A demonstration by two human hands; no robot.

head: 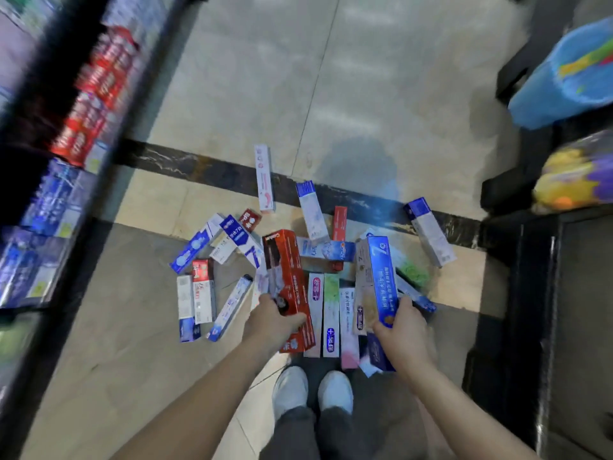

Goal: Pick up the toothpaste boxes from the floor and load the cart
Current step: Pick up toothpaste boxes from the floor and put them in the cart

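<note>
Several toothpaste boxes [265, 175] lie scattered on the tiled floor ahead of my white shoes. My left hand [268, 318] grips a large red toothpaste box [285, 263], lifted above the pile. My right hand [401, 330] grips a blue box [381, 273] together with a pale box behind it, also raised. More boxes in white, pink, green and blue lie flat between my two hands. A black cart edge [517, 293] stands at the right; I cannot see inside it.
A store shelf [86, 94] packed with red and blue toothpaste boxes runs along the left. A dark tile strip [199, 164] crosses the floor. On the right, dark shelving holds a blue package [564, 78] and a yellow-purple package [574, 177].
</note>
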